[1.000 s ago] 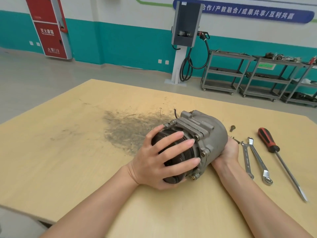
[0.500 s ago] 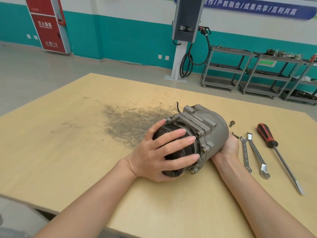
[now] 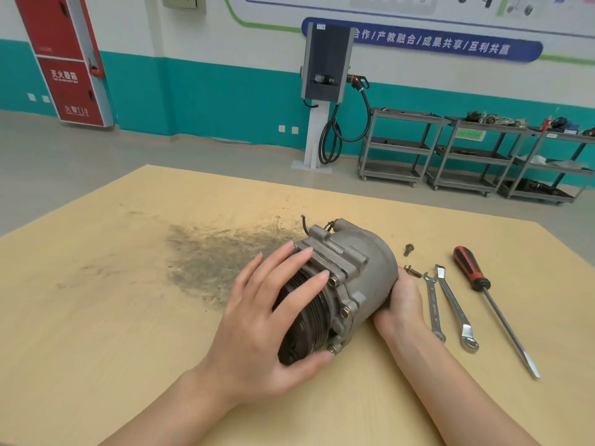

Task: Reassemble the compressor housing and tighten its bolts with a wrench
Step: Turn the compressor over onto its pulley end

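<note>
A grey compressor (image 3: 357,272) lies on its side near the middle of a pale wooden table (image 3: 96,333), its dark pulley (image 3: 309,320) facing the person and its rounded rear end pointing away to the right. Bolts stand along the flange between pulley and body. The left hand (image 3: 267,320) cups the pulley face, fingers spread and nearly straight across the top, thumb curled under the lower rim. The right hand (image 3: 404,304) presses against the compressor's rear end; its fingers are hidden behind the body, so how far they wrap cannot be told.

Just right of the compressor two loose bolts (image 3: 409,249) lie on the wood, one of them touching or nearly touching the right hand. Farther right lie two wrenches (image 3: 450,304) side by side, close to the right wrist, and beyond them a screwdriver (image 3: 492,300) with a red and black handle, tip pointing toward the table's near right edge. Left of the compressor a dark smudge (image 3: 219,255) stains the wood, and past it the tabletop runs bare to its left edge. The far edge runs well behind the compressor.

Behind the table, across open grey floor, stand a charger post (image 3: 325,91), grey shelf carts (image 3: 467,156) and a red cabinet (image 3: 64,59) against a teal and white wall.
</note>
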`<control>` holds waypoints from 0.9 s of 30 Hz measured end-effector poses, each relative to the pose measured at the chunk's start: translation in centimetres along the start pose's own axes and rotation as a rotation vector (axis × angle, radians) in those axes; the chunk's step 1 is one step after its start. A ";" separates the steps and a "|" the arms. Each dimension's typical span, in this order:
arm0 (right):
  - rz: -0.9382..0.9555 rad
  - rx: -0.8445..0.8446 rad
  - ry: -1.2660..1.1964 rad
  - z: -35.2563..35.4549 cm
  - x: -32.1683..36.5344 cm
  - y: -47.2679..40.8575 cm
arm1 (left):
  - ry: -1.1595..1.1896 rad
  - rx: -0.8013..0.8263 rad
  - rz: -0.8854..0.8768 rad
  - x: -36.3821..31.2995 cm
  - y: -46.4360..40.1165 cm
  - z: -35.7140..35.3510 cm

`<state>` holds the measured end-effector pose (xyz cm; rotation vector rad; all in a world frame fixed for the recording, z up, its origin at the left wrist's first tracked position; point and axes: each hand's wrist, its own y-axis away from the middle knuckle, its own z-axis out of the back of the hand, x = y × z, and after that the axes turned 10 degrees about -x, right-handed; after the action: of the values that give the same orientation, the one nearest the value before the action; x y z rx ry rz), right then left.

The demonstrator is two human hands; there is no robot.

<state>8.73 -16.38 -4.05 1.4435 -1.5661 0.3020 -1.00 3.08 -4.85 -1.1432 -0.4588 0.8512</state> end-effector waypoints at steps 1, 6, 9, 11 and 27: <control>-0.007 0.010 -0.002 0.0 -0.1 0.2 | -0.013 0.004 0.031 -0.4 -0.2 0.0; -0.026 0.044 -0.027 -0.4 -0.6 1.3 | 0.023 -0.001 0.064 -0.9 0.2 -0.4; -0.009 0.004 -0.037 -0.5 -1.0 1.4 | 0.066 -0.006 0.073 -0.2 0.8 -0.3; 0.006 -0.035 -0.051 -0.4 -1.2 1.4 | 0.092 0.001 0.061 0.6 0.9 -0.1; 0.219 -0.085 -0.047 -1.1 -0.9 2.5 | 0.227 0.100 -0.015 8.9 0.6 -1.8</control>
<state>6.95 -14.30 -3.18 1.2234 -1.7583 0.3269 5.51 9.03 -6.98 -1.1267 -0.2346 0.7140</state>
